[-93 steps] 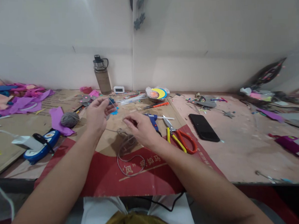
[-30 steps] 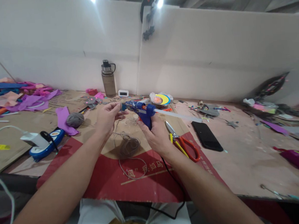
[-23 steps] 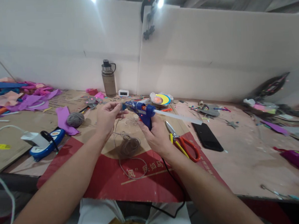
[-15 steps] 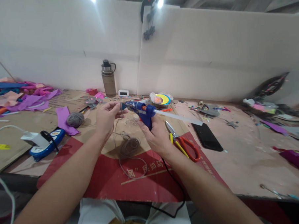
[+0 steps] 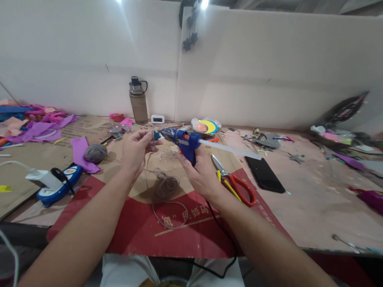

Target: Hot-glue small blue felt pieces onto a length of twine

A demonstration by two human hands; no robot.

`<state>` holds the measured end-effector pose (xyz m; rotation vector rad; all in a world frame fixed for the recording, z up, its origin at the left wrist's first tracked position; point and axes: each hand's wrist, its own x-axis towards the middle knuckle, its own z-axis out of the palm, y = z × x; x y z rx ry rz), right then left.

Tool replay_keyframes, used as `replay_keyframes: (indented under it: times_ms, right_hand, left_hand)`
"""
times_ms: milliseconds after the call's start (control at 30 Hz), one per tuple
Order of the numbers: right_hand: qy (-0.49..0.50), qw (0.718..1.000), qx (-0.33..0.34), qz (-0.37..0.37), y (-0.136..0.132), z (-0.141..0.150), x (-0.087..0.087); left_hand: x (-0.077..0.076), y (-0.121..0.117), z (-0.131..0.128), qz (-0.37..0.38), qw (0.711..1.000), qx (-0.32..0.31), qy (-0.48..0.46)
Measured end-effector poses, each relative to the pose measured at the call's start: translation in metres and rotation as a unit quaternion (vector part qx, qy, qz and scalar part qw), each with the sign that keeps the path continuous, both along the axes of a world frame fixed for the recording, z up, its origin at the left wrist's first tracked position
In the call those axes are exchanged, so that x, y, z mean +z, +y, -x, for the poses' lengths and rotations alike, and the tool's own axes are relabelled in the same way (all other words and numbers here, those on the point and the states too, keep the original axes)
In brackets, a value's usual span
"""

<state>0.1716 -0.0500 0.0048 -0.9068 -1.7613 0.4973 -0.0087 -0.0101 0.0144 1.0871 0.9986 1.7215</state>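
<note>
My right hand (image 5: 201, 173) grips a blue hot glue gun (image 5: 182, 141) with a clear glue stick (image 5: 230, 149) sticking out behind it. The gun's nozzle points left at a small blue piece (image 5: 155, 135) pinched in my left hand (image 5: 135, 150). A thin brown string hangs from that piece down to a loose string bundle (image 5: 164, 188) on the red and brown cardboard (image 5: 134, 224). The gun's black cord (image 5: 218, 227) runs off the front edge of the table.
Yellow and red scissors (image 5: 236, 184) and a black phone (image 5: 264, 173) lie right of my hands. A grey yarn ball (image 5: 94, 153), purple felt scraps (image 5: 35, 129), a white charger (image 5: 42, 179) and blue device lie left. A water bottle (image 5: 137, 101), small clock (image 5: 158, 118) and bowl (image 5: 206, 126) stand behind.
Since three seconds ago my right hand has picked up the glue gun from the table and brought its nozzle to the piece in my left hand. Over the last second both hands hold nearly still.
</note>
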Motion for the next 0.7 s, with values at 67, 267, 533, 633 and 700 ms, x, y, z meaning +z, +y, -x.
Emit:
replay_keyframes:
  times_ms: [67,267,533,633,700]
  right_hand:
    - [0.024,0.999,0.001,0.021,0.002,-0.002,-0.002]
    - [0.148,0.973,0.001,0.179,0.024,-0.012,-0.01]
    - [-0.054,0.949,-0.112,0.29,0.071,-0.039,-0.037]
    - [-0.124,0.951,-0.178,0.22,0.066,-0.046,-0.035]
    - [-0.156,0.955,-0.22,0.124,0.057,-0.042,-0.026]
  left_hand:
    - [-0.001,0.002,0.001,-0.007,1.0,0.017,0.012]
    - [-0.009,0.011,0.006,-0.047,0.989,0.109,0.088]
    - [-0.006,-0.004,0.001,-0.144,0.904,0.187,0.357]
    - [-0.003,-0.009,-0.002,-0.195,0.878,0.181,0.398]
    - [-0.003,-0.01,-0.003,-0.204,0.874,0.171,0.407]
